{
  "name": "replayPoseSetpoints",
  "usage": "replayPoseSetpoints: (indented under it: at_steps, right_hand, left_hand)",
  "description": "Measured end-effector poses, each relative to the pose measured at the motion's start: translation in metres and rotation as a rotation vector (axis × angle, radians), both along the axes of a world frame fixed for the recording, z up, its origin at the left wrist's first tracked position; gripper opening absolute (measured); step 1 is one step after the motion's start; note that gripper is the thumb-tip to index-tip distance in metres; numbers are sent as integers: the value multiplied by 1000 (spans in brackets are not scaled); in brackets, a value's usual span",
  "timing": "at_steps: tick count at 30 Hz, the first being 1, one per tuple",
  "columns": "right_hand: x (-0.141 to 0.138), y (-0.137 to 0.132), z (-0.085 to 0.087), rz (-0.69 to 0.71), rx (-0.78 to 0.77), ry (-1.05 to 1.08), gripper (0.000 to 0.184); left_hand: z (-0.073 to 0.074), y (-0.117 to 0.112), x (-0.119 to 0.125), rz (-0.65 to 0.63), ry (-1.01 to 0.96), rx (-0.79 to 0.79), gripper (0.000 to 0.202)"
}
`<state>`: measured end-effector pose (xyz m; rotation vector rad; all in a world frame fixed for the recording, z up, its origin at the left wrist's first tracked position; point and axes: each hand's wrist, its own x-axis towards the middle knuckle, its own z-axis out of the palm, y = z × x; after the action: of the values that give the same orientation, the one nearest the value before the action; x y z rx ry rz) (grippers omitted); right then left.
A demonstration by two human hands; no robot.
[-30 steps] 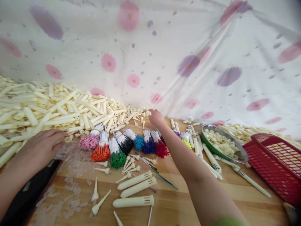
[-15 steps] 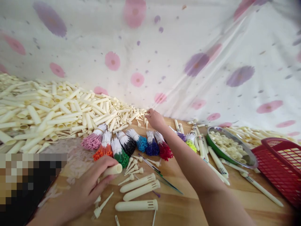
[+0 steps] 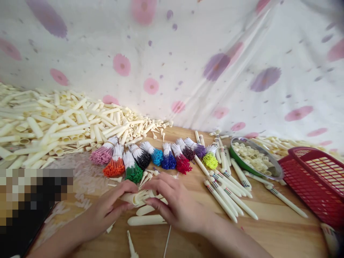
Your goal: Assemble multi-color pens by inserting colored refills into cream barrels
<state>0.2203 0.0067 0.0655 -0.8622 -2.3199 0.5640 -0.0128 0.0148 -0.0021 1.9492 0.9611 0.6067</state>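
My left hand [image 3: 113, 206] is closed around a cream pen barrel [image 3: 127, 197], its open end facing right. At that end my right hand [image 3: 177, 204] pinches a cream slotted pen part [image 3: 145, 195]; its tip meets the barrel mouth, though I cannot tell how far inside it sits. Beneath my right hand lie cream pen barrels [image 3: 145, 220], partly covered by the fingers. Small pointed cream pieces [image 3: 145, 177] rest just beyond the hands. Fanned behind them are bundles of coloured pen refills [image 3: 168, 157] in pink, orange, green, black, blue, red, purple and yellow.
Loose cream barrels [image 3: 67, 122] are heaped at the back left. Multicolour pens [image 3: 228, 197] lie on the right, near a green bowl [image 3: 243, 168] of slotted parts and a red basket [image 3: 298, 182]. Clear plastic bits [image 3: 80, 179] scatter left, beside a dark object [image 3: 34, 215]. A flowered sheet [image 3: 166, 64] hangs behind.
My right hand has come back from the far small pieces to the barrel mouth and now holds a slotted part there. My left hand keeps the barrel; the view has shifted slightly.
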Motion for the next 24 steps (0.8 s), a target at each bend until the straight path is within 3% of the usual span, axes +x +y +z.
replayPoseSetpoints:
  at_steps: [4,9,13,17,20,24]
  right_hand:
    - [-1,3,-7,-7,52,-24,19]
    - [2,7,-17,-55,-3,-40,16]
    - [2,11,-24,-39,-17,-62,18]
    - [1,12,-28,-40,-24,-63,19]
    - [2,12,-28,-51,-39,-77,18]
    - [2,14,-28,-93,-86,-158,19]
  left_hand:
    - [6,-2,4,31,31,-41,26]
    - [5,-5,6,8,8,-160,34]
    - [-1,-9,10,97,-62,-371,44]
    - [3,-14,18,151,-203,-612,59]
    - [10,-13,21,131,-154,-573,58]
    - [9,-9,19,85,8,-346,44]
